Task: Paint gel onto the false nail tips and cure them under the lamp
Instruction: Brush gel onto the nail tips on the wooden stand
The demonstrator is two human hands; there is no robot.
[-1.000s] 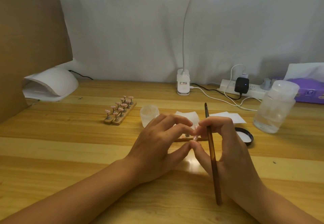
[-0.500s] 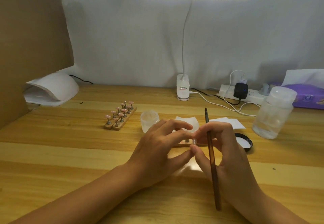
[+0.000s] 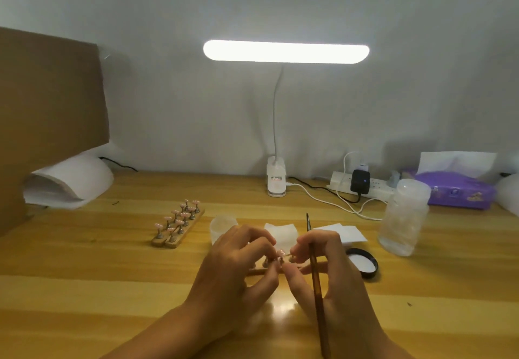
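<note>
pinches a pink nail tip (image 3: 279, 253) with left hand (image 3: 236, 271), grips brush (image 3: 315, 274) in right hand (image 3: 337, 285), leaves bare table (image 3: 98, 288) open leftward, hides most of the wooden stand (image 3: 253, 271).

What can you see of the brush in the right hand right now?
The brush is long and thin, with a glossy brown handle that may be wood or plastic, a dark ferrule and a fine dark tip. It points away from the person, tip toward the wall and tail toward the body. The right hand holds its upper handle in curled fingers. The tip appears free, touching nothing.
</note>
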